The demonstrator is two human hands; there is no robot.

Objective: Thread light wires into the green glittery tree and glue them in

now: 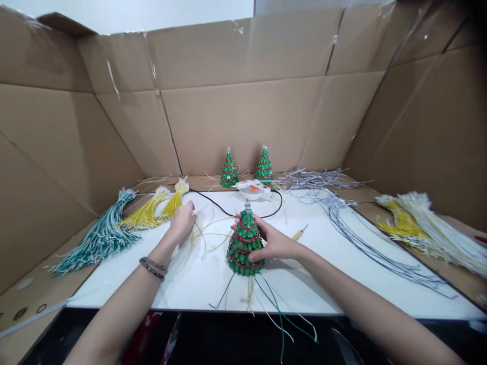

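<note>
My right hand [274,242] is wrapped round a small green Christmas tree figurine [245,243] with red garlands and a clear tip. The tree stands upright near the front of the white board, and thin green, white, yellow and dark wires [280,310] trail from its base over the edge. My left hand [183,223], a braided bracelet on its wrist, is closed beside a bundle of yellow wires with white ends [175,200]. Its fingertips point away from me, so what they hold, if anything, is hidden. Loose pale yellow wires [211,238] lie between the hands.
Two similar trees [229,170] stand at the back by the cardboard wall [243,116]. In front of them lies a white glue gun [254,188] with a black cord. A wooden-handled awl [299,234] is right of centre. Green wires [102,235] lie left; grey wires [365,238] lie right.
</note>
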